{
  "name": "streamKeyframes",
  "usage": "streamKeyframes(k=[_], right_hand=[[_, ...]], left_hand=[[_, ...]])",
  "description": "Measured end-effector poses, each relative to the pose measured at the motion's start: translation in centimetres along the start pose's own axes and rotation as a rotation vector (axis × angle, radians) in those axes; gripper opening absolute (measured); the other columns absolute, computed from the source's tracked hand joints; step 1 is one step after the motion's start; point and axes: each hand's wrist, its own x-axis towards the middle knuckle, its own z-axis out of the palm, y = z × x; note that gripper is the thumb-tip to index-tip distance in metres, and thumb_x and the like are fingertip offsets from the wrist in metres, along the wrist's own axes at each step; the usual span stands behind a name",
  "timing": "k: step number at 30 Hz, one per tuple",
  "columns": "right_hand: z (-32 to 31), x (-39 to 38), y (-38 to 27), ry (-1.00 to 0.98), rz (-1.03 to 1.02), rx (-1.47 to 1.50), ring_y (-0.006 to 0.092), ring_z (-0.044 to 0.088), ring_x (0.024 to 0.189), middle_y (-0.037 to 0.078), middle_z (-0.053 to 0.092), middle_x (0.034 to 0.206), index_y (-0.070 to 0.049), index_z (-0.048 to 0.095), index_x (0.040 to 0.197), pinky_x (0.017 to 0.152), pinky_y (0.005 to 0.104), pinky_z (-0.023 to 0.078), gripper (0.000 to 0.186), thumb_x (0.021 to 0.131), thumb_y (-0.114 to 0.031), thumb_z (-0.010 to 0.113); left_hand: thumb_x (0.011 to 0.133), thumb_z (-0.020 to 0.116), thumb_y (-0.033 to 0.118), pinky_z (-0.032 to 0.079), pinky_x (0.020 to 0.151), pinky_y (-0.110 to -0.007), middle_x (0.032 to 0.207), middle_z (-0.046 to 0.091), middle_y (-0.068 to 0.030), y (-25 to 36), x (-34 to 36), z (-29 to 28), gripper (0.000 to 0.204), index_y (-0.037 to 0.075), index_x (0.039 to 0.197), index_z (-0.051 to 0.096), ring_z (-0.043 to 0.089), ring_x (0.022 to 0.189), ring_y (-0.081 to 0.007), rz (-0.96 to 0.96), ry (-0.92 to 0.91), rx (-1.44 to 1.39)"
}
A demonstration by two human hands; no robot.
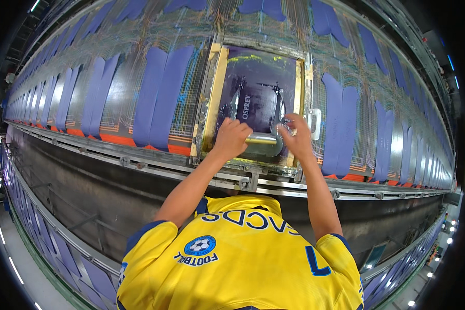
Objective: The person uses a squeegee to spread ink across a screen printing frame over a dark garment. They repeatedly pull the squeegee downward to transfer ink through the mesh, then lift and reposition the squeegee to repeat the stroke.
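Note:
A printing screen in a pale, ink-stained frame lies in front of me, dark wet ink pooled across its mesh around a lettered block. My left hand is closed around the left end of a squeegee, whose pale bar lies crosswise near the frame's closest side. At the squeegee's right end is my right hand, thumb and fingers spread apart beside the dark ink. Whether it touches the bar is unclear. Just right of that hand, a white handle sits on the frame's outer side.
Purple fabric pieces lie in rows along the long printing table, left and right of the screen. A metal rail runs along its front edge. Behind me stands another row of purple pieces.

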Motion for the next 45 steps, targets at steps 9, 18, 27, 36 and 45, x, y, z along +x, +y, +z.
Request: streamKeyframes(k=[9,18,27,36,45], right_hand=[[-0.5,5.7,13.9,0.401,0.449,-0.267,0.0446,0.066,0.084,0.024,0.07,0.089,-0.002,0.065,0.103,0.076,0.0491,0.05,0.033,0.094,-0.034,0.065],[-0.1,3.7,11.4,0.515,0.389,-0.079,0.0379,0.062,0.066,0.02,0.065,0.071,-0.002,0.065,0.091,0.065,0.0453,0.047,0.033,0.094,-0.035,0.066],[0.9,4.2,10.5,0.44,0.367,0.028,0.0232,0.053,0.061,0.013,0.06,0.067,0.0,0.063,0.087,0.062,0.04,0.044,0.033,0.094,-0.032,0.069],[6.5,7.9,-3.2,0.409,0.385,0.014,0.0227,0.054,0.065,0.013,0.061,0.069,-0.001,0.062,0.088,0.066,0.0392,0.046,0.03,0.096,-0.029,0.065],[14.0,7.0,-3.2,0.381,0.334,0.158,0.0247,0.058,0.069,0.013,0.065,0.076,0.0,0.059,0.088,0.069,0.0404,0.047,0.029,0.097,-0.028,0.064]], left_hand=[[0.067,0.082,0.019,0.041,0.085,-0.04,0.094,0.07,-0.0017,-0.2,-4.3,0.8,0.029,0.011,0.093,0.073,0.063,0.092,-0.0221,0.009,-0.178,-0.022],[0.069,0.084,0.027,0.042,0.077,-0.044,0.081,0.07,-0.0029,-5.4,4.6,0.7,0.02,0.016,0.081,0.072,0.065,0.082,-0.0255,0.085,-0.05,0.072],[0.069,0.075,0.011,0.042,0.073,-0.044,0.085,0.067,-0.0046,-8.2,6.5,0.9,0.015,0.013,0.082,0.07,0.062,0.083,-0.0292,0.05,0.123,0.044],[0.065,0.073,0.004,0.04,0.085,-0.039,0.097,0.068,0.0005,-8.0,-9.8,-9.6,0.028,0.013,0.092,0.07,0.059,0.095,-0.022,-0.054,0.11,0.031],[0.067,0.08,0.013,0.04,0.089,-0.037,0.091,0.069,0.0034,-12.3,-12.6,-11.6,0.021,0.014,0.087,0.072,0.061,0.093,-0.0204,-0.281,0.023,0.142]])
